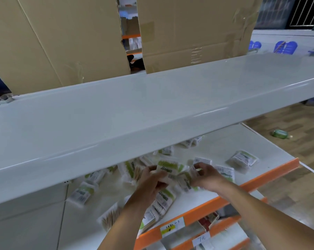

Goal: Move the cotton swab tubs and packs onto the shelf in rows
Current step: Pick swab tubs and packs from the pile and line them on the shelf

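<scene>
Both hands, left hand [150, 177] and right hand [204, 175], pinched one pack [167, 169] over scattered packs on lower shelf [242, 147]. Risk: slippery wrap, pack could slip back.

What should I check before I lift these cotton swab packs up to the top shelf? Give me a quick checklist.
1. Left hand has a grip on a pack: ok.
2. Right hand has a grip on packs: ok, though how many, cannot tell.
3. Top shelf has bare space in front: ok.
4. Packs on the lower shelf lined up in rows: not ok, they lie scattered.
5. Lone pack at right lies apart from the hands: ok.
6. Tubs in view: cannot tell.
</scene>
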Demonstrator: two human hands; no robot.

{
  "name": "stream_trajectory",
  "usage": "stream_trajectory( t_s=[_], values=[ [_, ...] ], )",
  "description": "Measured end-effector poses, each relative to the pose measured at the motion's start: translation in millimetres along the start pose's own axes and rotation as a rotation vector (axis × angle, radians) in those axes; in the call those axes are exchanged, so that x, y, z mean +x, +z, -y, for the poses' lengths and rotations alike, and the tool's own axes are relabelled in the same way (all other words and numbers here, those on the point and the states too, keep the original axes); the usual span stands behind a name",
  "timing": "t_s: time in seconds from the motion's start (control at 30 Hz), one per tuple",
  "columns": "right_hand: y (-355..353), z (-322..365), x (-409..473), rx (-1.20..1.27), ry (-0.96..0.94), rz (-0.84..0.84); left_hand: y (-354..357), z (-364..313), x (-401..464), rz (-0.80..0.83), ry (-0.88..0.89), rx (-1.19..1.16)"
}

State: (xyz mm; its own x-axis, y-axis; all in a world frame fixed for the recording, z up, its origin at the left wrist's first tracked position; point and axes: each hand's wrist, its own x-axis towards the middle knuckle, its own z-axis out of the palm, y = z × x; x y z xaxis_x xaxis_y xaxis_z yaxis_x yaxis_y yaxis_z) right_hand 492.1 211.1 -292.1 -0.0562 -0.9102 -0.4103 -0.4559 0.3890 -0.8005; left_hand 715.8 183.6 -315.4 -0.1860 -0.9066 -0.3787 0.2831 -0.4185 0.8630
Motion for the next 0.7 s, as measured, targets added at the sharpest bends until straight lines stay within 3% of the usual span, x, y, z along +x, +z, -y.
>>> stream_trajectory(
  t_s=[0.17, 0.47, 0.7],
  values=[
    [10, -2, 3, 0.036, 0.009, -0.052, -8, 3, -6, 0.107, 0.003, -0.005],
    [9, 5, 4, 0.254, -0.062, -0.206, -16, 12, -7, 0.136, 0.018, -0.004],
    [7, 5, 7, 0.259, 0.005, -0.037, -12, 14, -9, 0.108, 0.059, 0.170]
  ],
)
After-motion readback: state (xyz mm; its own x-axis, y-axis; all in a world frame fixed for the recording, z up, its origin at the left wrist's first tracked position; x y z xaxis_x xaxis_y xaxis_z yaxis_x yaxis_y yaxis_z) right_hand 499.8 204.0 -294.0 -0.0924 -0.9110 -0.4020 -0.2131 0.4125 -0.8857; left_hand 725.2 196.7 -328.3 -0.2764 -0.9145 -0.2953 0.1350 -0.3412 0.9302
